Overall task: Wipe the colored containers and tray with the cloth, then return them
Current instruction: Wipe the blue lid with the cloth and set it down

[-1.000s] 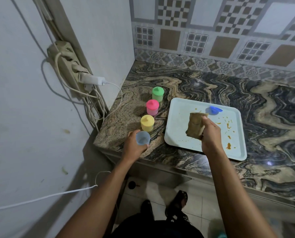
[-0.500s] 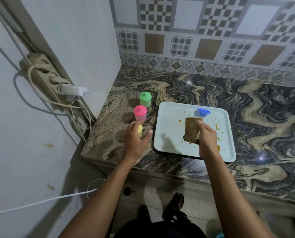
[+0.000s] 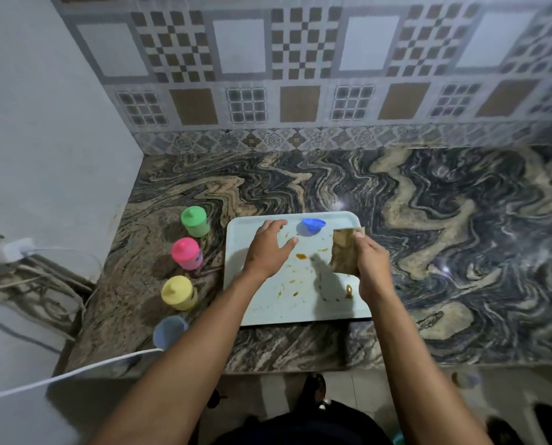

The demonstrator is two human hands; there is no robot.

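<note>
- Left hand [image 3: 269,248] spread flat over the tray [image 3: 300,316]; right hand [image 3: 371,261] pinches the brown cloth [image 3: 345,250] above its right side.
- Tray carries a blue lid [image 3: 313,225] and orange smears.
- Left, on the desk [image 3: 428,220]: lidded green container [image 3: 194,221], pink container [image 3: 187,253], yellow container [image 3: 178,293], and a lidless blue container [image 3: 168,330] nearest.

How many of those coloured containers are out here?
4, in a row left of the tray: green container farthest, then pink container, yellow container, and lidless blue container nearest. A blue lid lies on the tray.
</note>
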